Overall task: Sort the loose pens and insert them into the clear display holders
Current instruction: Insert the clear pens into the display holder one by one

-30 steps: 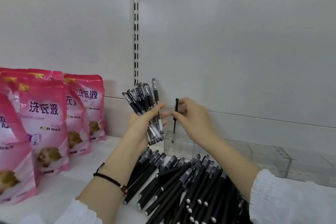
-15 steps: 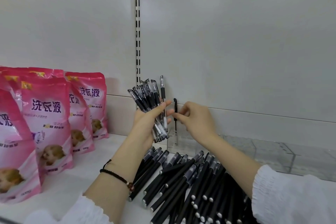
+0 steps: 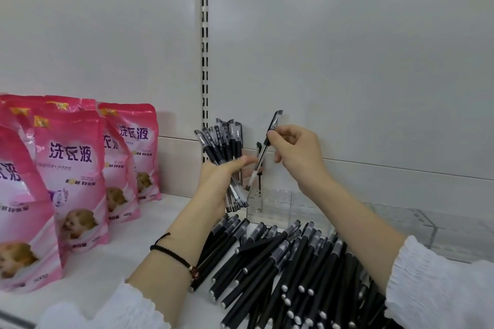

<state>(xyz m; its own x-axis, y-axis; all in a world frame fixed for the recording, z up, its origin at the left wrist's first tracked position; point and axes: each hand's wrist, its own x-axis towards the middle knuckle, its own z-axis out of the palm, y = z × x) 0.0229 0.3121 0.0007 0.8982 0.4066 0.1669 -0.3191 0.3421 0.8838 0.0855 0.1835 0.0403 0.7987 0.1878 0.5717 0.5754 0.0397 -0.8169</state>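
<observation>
My left hand [image 3: 222, 181] grips a bundle of clear-barrelled black pens [image 3: 223, 141], caps up, above the shelf. My right hand [image 3: 296, 152] pinches a single pen [image 3: 263, 151] of the same kind, tilted with its cap up and right and its tip above the clear display holder [image 3: 270, 203]. One pen [image 3: 258, 165] stands upright in the holder's left end. A pile of loose matt black pens [image 3: 288, 270] lies on the shelf in front of the holder, between my forearms.
Several pink detergent pouches [image 3: 74, 168] stand at the left on the white shelf [image 3: 101, 270]. More clear holders [image 3: 438, 230] stretch along the back to the right. A slotted upright [image 3: 204, 48] runs up the white back panel.
My right hand let go of the pen now standing in the holder and drew a single pen out of the bundle in my left hand, holding it tilted above the holder.
</observation>
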